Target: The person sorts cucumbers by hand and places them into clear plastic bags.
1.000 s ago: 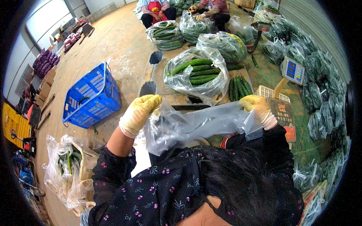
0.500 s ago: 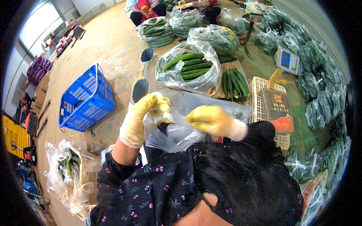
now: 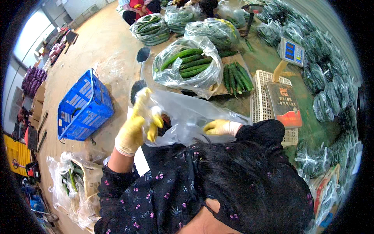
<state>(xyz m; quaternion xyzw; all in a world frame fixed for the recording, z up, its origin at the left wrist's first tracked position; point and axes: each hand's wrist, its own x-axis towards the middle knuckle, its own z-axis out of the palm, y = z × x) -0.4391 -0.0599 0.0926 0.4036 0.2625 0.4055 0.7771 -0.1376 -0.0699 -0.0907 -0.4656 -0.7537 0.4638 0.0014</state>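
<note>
One Clear Bag [image 3: 194, 107], Many Cucumbers [image 3: 191, 64]

A person in a dark flowered top [image 3: 156, 187] bends over a clear plastic bag, spread in front of the body between two yellow-gloved hands. The left hand [image 3: 134, 130] is raised at the bag's left end, fingers parted against the film; blur keeps me from telling whether they pinch it. The right hand [image 3: 220, 128] lies at the bag's near right side, fingers extended, and from where I stand I cannot tell whether it grips.

Just beyond, a wide-mouthed filled bag [image 3: 214, 78] shows its cucumbers lying side by side, with a row of loose cucumbers [image 3: 237, 78] to its right. A blue crate [image 3: 83, 113] stands on the floor [image 3: 101, 50] at left. At right, a dark panel with a red edge [image 3: 286, 105] overlaps a cream basket [image 3: 261, 93], near a scale display [image 3: 292, 52].

Farther back, bulging bags [image 3: 212, 33] sit near two people [image 3: 142, 9]; stuffed bags [image 3: 333, 91] line the ribbed wall [image 3: 331, 23].
</note>
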